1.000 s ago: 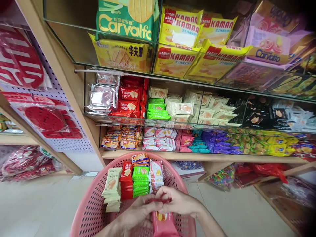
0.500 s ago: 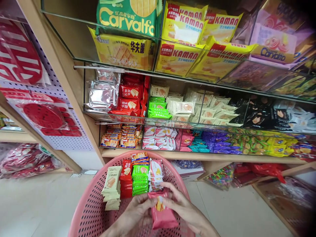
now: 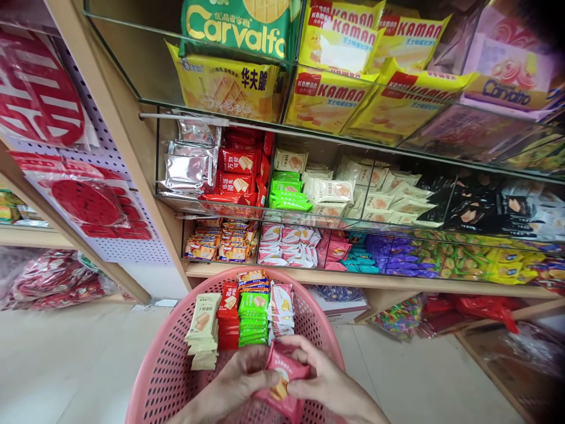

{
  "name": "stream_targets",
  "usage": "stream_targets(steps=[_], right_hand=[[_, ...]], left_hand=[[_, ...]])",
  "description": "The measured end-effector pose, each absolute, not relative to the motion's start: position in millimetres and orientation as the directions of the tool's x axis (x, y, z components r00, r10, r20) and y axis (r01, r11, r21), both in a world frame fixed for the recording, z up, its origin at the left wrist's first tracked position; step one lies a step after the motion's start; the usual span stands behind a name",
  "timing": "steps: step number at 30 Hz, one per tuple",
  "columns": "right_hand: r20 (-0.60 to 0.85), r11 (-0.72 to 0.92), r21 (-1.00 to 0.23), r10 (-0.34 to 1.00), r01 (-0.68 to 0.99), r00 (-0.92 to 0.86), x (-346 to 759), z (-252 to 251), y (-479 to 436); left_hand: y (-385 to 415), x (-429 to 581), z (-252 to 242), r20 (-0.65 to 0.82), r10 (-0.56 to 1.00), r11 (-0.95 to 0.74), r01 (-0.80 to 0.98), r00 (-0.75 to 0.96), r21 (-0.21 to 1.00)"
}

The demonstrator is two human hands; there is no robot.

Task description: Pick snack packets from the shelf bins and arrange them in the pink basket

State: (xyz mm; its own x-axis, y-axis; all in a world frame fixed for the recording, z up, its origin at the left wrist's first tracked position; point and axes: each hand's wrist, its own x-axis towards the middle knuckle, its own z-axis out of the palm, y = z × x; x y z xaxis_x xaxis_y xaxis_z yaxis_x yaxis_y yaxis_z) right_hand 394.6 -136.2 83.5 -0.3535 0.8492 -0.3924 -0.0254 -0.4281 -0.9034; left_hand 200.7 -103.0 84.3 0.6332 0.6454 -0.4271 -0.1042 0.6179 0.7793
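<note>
Both my hands grip a pink snack packet (image 3: 282, 380) over a pink plastic basket (image 3: 163, 377). My left hand (image 3: 241, 380) pinches the packet's left side, and my right hand (image 3: 324, 383) holds its right side, fingers curled. Rows of small packets stand in the basket just beyond my hands: cream ones (image 3: 202, 330), red ones (image 3: 228, 315), green ones (image 3: 253, 318) and white-pink ones (image 3: 281, 309), with an orange packet (image 3: 253, 279) at the far rim.
Glass-fronted shelves (image 3: 353, 224) ahead hold many snack packets in compartments, with large yellow bags (image 3: 326, 100) above. A pegboard with red decorations (image 3: 88, 206) hangs at the left. Light tiled floor (image 3: 66, 365) lies below, and bagged goods sit under the shelves at the right.
The pink packet has turned in my hands from hanging lengthwise to a tilted, raised position with its printed face up. The view has shifted slightly down and left.
</note>
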Motion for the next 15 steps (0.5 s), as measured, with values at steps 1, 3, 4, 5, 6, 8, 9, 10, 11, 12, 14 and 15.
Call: stream_targets(steps=[1,3,4,5,6,8,9,10,11,12,14,15], right_hand=[[-0.399,-0.421,-0.906,0.832,0.028,-0.385,395.5,82.1,-136.9],[-0.398,-0.381,-0.916,0.836,0.123,-0.377,398.8,79.1,-138.2],[-0.388,-0.353,-0.921,0.862,0.163,-0.327,401.8,77.9,-138.5],[-0.37,-0.327,-0.924,0.894,0.197,-0.251,405.9,77.1,-138.7],[-0.348,-0.309,-0.925,0.923,0.222,-0.164,411.2,76.5,-138.8],[-0.294,-0.283,-0.93,0.956,0.235,-0.013,423.6,75.4,-139.3],[-0.27,-0.272,-0.935,0.962,0.228,0.038,429.9,74.4,-140.1],[-0.25,-0.261,-0.941,0.965,0.216,0.075,435.5,72.8,-141.4],[-0.233,-0.25,-0.947,0.967,0.203,0.102,439.9,70.7,-143.3],[-0.222,-0.242,-0.952,0.968,0.189,0.117,442.9,68.2,-145.6],[-0.215,-0.236,-0.957,0.967,0.169,0.134,444.3,63.9,-151.2],[-0.212,-0.235,-0.958,0.967,0.167,0.141,443.0,62.9,-154.1]], left_hand=[[-102.3,199.7,86.0,-0.397,0.621,0.604,-0.09,0.676,0.792],[-102.0,198.3,80.6,-0.41,0.579,0.628,-0.064,0.705,0.775],[-102.3,197.8,73.8,-0.449,0.564,0.664,-0.058,0.693,0.745],[-102.8,197.3,65.6,-0.492,0.555,0.703,-0.063,0.671,0.708],[-103.5,197.1,57.1,-0.529,0.547,0.739,-0.078,0.649,0.669],[-104.7,198.1,43.9,-0.582,0.541,0.779,-0.1,0.606,0.619],[-105.0,199.8,40.7,-0.594,0.546,0.781,-0.104,0.591,0.616],[-104.9,202.7,39.9,-0.596,0.558,0.775,-0.106,0.578,0.623],[-104.4,206.7,41.1,-0.59,0.573,0.764,-0.111,0.569,0.635],[-103.5,211.7,43.4,-0.58,0.591,0.749,-0.117,0.561,0.652],[-100.7,224.0,47.4,-0.568,0.622,0.718,-0.102,0.539,0.689],[-99.0,230.5,47.6,-0.568,0.636,0.702,-0.086,0.522,0.707]])
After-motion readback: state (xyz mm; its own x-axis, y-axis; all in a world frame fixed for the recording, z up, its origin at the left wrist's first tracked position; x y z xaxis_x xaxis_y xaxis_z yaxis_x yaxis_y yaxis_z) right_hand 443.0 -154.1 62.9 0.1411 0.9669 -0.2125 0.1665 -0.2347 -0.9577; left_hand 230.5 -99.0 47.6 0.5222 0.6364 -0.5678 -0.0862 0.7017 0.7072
